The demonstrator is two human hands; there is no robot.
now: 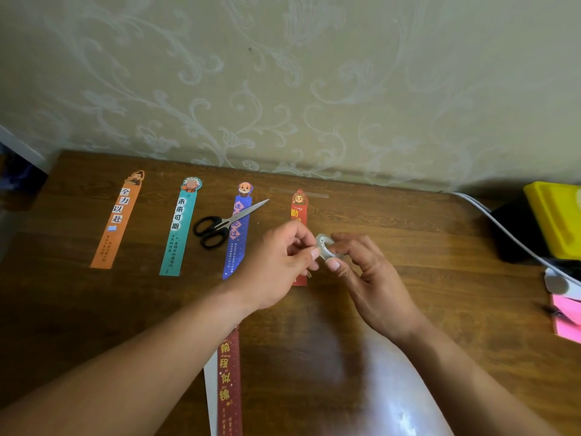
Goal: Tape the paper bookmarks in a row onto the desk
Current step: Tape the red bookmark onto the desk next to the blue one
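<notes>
Where four paper bookmarks lie in a row on the wooden surface (408, 228), they run orange bookmark (116, 221), teal bookmark (179, 231), blue bookmark (237, 247), red bookmark (298, 206), left to right and apart. Above the red one, the right hand (374, 278) grips a clear tape roll (323, 247) between curled fingers and thumb. The left hand (276, 265) pinches at the roll's edge. Scissors (231, 219) lie across the blue bookmark. A dark red bookmark (229, 382) lies nearer, partly under the left forearm. A yellow box (556, 215) sits far right.
</notes>
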